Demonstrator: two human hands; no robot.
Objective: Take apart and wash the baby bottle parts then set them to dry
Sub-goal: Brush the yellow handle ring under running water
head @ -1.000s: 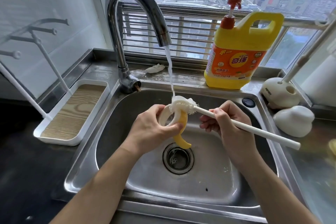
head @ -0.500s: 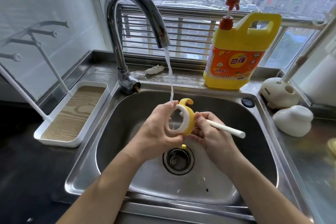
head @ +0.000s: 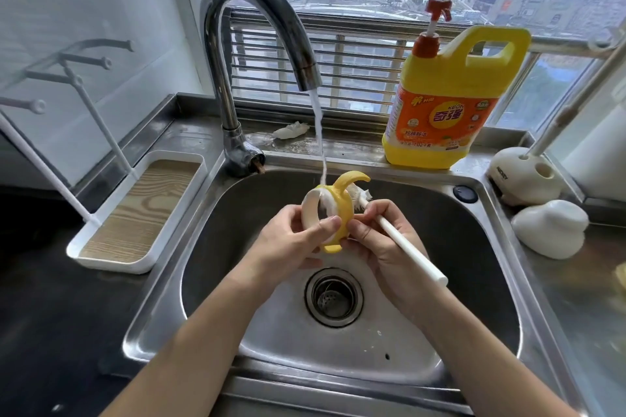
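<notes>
the yellow handled bottle ring (head: 343, 210) is up over the middle of the sink (head: 450, 247), just above the drain (head: 333, 296), standing on edge with one curved handle pointing up and the other down. left hand (head: 291, 240) grips it, thumb pressed across the rim and fingers curled behind. the brush (head: 416, 254) is poked through the ring, white bristles fanning out on the far side, and the right hand (head: 382, 244) is wrapped round its white stick, close up to the ring. the water stream (head: 318, 132) drops from the curved tap (head: 250, 27) right onto the top of the ring. behind the basin, the big yellow detergent jug (head: 450, 105) with a red pump stands on the ledge. off left, a white drying rack tray (head: 135, 213) sits on the counter; off right, a white brush holder (head: 521, 176).
</notes>
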